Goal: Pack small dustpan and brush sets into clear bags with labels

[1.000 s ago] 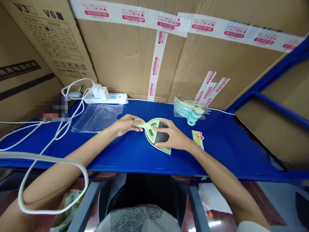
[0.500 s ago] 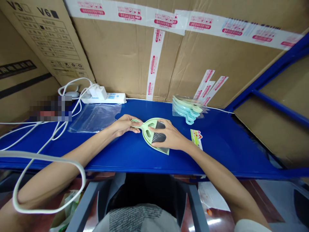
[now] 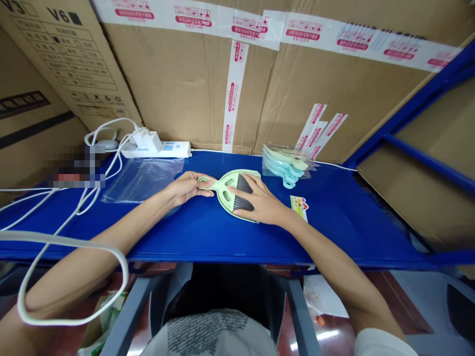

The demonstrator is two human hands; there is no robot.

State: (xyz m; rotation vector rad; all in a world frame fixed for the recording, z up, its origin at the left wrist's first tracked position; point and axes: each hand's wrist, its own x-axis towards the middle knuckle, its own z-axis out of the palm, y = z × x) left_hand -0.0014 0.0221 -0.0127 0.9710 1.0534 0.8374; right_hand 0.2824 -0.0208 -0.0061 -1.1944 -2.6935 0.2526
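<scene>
A light green hand brush (image 3: 243, 194) with dark bristles lies nested in a matching small dustpan (image 3: 254, 173), a little above the blue tabletop or resting on it; I cannot tell which. At the handle end, my left hand (image 3: 184, 190) pinches the looped handles between thumb and fingers. My right hand (image 3: 267, 201) is curved over the wide end, its fingers spread across the bristles and gripping the set, hiding part of the pan's front edge. To the right of that hand lies a small colourful card (image 3: 299, 205).
Bagged green and blue dustpan sets (image 3: 285, 164) are stacked at the back right. A clear plastic bag (image 3: 143, 180) lies flat at left, before a white power strip (image 3: 174, 149). White cables (image 3: 86, 242) loop over the left side. Cardboard (image 3: 185, 89) walls the back of the blue table (image 3: 208, 242).
The brush and dustpan have tilted, and the pan's wide end now sits slightly higher in view. Both hands keep their hold. The whole view has shifted slightly.
</scene>
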